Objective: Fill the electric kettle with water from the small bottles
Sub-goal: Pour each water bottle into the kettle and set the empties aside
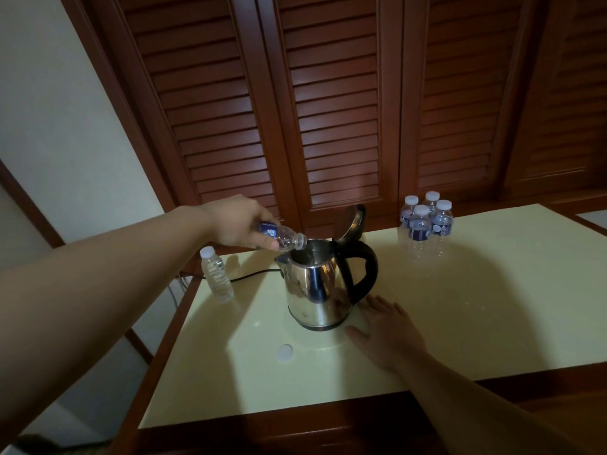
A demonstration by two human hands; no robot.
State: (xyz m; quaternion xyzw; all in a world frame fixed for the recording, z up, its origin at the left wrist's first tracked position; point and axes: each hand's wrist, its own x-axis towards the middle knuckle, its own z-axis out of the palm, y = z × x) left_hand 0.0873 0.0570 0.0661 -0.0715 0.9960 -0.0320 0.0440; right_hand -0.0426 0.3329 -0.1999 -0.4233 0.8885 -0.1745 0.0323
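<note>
A steel electric kettle [314,287] with a black handle stands mid-table, its lid [350,223] tipped up and open. My left hand [238,221] grips a small uncapped water bottle [285,238], tilted nearly flat with its mouth over the kettle's rim. My right hand [386,328] rests flat on the table just right of the kettle's base, fingers straight. A loose white cap [285,352] lies on the table in front of the kettle.
A capped clear bottle [216,274] without a label stands at the table's left edge. Several capped, blue-labelled bottles [426,221] cluster at the back right. The pale table [492,307] has a dark wood rim; a black cord [253,275] runs left. Louvred wooden doors stand behind.
</note>
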